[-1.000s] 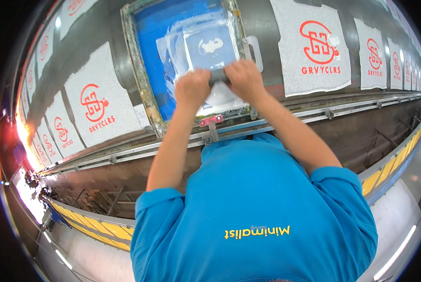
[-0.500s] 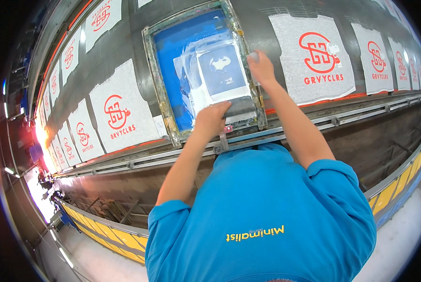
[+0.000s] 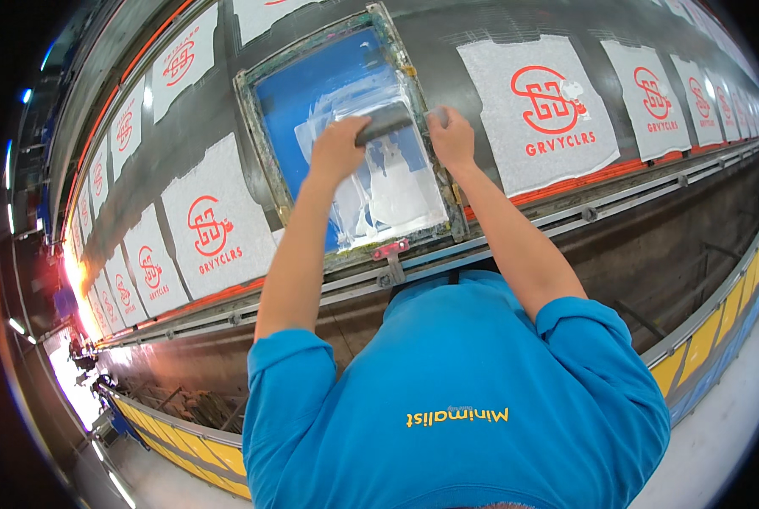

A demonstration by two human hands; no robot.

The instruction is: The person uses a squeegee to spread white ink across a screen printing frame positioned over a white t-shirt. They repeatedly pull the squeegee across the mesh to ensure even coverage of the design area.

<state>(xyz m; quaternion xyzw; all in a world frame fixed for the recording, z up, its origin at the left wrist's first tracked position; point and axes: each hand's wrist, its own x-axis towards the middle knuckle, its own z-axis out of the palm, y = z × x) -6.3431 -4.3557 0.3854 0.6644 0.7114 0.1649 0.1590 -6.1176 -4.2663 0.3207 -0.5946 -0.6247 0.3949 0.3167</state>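
Observation:
A screen-printing frame with a blue mesh lies tilted in view on the dark printing table. My left hand is closed around the left end of a dark squeegee, which lies across the upper middle of the mesh. White ink covers the mesh on the near side of the squeegee, thick and streaked. My right hand is closed at the frame's right edge, beside the squeegee's right end. Something grey shows at its fingertips; I cannot make out what it is.
Light grey fabric pieces with red prints lie in rows, one on the left and one on the right. A metal rail runs along the table's near edge, with a pink-and-metal clamp at the frame. Yellow panels stand behind me.
My left hand has drawn the squeegee from the near end of the mesh to its upper part. White ink now covers the printed area. My right hand stays by the frame's right edge.

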